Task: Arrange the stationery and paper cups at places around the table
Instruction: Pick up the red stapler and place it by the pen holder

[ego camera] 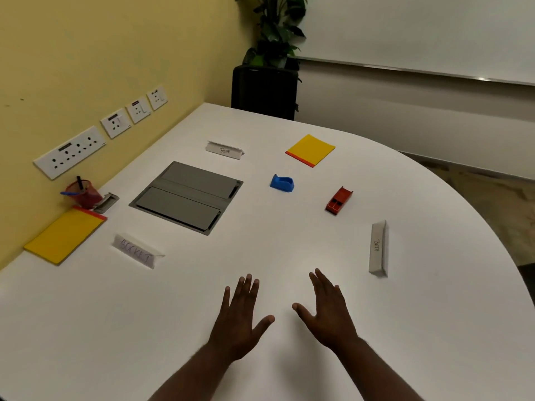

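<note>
My left hand (238, 319) and my right hand (330, 309) hover flat over the near part of the white table (289, 250), fingers spread, holding nothing. One yellow notepad (311, 149) lies at the far side; another yellow notepad (65, 235) lies at the left by the wall. A blue tape dispenser (282, 183) and a red stapler (338, 200) sit mid-table. Three folded name cards stand on the table: "Bear" (224, 150), "Bucket" (136, 251) and "Beta" (378, 248). A red pen cup (84, 193) with pens stands by the wall. No paper cups are visible.
A grey flip-lid cable box (186, 196) is set into the table's middle. A small grey object (106, 202) lies next to the pen cup. Wall sockets (69, 151) line the yellow wall. A potted plant (265, 88) stands beyond the far edge.
</note>
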Available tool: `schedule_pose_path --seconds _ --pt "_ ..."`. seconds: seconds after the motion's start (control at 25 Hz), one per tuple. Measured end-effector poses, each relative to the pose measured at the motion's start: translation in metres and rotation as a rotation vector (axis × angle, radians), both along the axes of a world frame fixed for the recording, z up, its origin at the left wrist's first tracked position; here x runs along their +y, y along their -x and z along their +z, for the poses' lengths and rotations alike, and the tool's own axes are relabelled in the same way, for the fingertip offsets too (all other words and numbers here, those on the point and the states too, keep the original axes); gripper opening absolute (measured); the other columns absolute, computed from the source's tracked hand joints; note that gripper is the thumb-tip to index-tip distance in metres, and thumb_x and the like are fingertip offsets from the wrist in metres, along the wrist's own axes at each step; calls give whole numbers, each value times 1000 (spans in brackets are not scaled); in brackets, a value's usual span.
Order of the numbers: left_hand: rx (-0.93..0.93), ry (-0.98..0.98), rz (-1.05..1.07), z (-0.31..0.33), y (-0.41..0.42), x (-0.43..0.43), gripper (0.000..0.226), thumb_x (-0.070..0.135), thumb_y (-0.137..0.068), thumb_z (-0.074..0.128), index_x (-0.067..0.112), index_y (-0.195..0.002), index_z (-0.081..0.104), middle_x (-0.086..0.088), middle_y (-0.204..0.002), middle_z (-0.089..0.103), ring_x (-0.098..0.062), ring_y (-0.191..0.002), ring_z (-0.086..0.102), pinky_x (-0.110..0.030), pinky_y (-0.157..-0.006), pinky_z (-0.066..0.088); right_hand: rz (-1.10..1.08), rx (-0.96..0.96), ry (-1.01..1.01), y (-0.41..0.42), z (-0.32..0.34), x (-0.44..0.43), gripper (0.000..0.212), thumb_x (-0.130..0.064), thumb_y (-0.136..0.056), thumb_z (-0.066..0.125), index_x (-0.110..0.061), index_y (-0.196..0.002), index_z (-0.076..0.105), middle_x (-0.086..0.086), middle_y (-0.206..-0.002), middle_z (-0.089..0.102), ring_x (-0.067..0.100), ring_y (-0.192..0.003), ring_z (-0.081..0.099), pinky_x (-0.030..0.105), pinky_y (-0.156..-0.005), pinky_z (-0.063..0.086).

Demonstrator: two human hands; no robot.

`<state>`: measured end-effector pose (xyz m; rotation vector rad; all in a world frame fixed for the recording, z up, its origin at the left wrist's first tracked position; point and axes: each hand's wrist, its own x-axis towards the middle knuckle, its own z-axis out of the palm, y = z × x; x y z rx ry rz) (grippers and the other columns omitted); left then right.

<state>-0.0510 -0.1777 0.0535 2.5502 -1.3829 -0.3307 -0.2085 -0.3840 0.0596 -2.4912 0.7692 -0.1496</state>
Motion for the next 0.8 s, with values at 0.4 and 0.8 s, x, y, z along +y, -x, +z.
schedule_pose_path --seconds 0.4,0.8 --pt "36 -23 -117 -36 -29 -105 91 80 -96 13 24 -162 -14 5 -169 -21 -10 -155 -23 -42 -126 -14 -147 9 -19 -29 -32 -87 91 -70 -93 48 -22 -162 15 -4 -170 9 11 -156 7 39 -128 3" --pt "188 -1 -94 -112 -89 -263 107 79 -91 39 20 -161 -16 -1 -170 -17 -16 -158 -12 -37 -127 -6 -433 -106 -264 -100 -99 -195 97 -68 -89 59 -27 -162 9 -7 -169 14 10 -154 15 36 -124 23"
